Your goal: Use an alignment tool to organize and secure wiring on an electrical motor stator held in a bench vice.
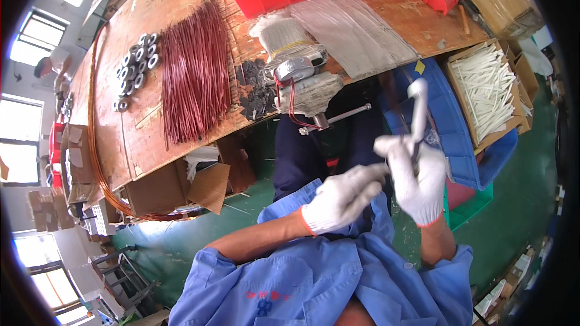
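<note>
White piece [418, 115] is up in the right hand [418, 178], in front of the blue bin [468, 160] and right of the vise [319, 122] on the near table edge. Right fingers look closed round its lower end, but it's pretty blurred, so no clue what exactly it is. Left hand [341, 199] is just beside, fingers pointing at the right one; can't tell if they're pinching anything or even touching. Grey ring [294, 69] sits on the far side of the vise handle [347, 115], red leads [292, 105] drooping to the near side, no hand on it. My read: this is the prepping-the-piece step. Next move probably calls for the left fingers steadying it, then a careful reach left to those leads
</note>
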Demonstrator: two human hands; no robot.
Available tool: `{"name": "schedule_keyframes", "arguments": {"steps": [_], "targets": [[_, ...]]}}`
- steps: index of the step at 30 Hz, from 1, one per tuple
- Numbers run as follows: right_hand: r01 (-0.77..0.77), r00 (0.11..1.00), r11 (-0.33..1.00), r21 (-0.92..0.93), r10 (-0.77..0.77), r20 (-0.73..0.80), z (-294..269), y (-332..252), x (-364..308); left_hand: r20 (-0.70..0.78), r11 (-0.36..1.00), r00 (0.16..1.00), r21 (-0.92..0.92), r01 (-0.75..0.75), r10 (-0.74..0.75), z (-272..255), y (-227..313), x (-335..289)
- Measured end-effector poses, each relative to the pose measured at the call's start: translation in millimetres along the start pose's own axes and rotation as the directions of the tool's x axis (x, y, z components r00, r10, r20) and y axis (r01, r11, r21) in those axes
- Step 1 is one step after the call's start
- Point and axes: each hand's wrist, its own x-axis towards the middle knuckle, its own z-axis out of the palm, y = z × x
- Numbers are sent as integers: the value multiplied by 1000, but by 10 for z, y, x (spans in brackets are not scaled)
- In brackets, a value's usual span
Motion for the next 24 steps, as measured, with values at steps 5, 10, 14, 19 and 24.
{"name": "schedule_keyframes", "arguments": {"steps": [5, 10, 14, 19, 24], "targets": [[-789, 566, 594, 159, 601, 564, 59, -34, -616, 5, 670, 798, -540, 509, -603, -377, 401, -16], [-889, 454, 311, 335, 520, 723, 241, -35, -535, 75, 480, 742, -718, 504, -666, -582, 319, 67], [-848, 529, 287, 445, 507, 681, 390, -66, -341, -1, 481, 730, -753, 449, -683, -692, 274, 252], [-705, 704, 485, 517, 566, 429, 455, -82, -348, -53, 514, 721, -737, 440, -691, -600, 262, 308], [-675, 737, 567, 472, 541, 404, 409, -98, -344, -109, 589, 680, -611, 529, -725, -621, 439, 301]]}}
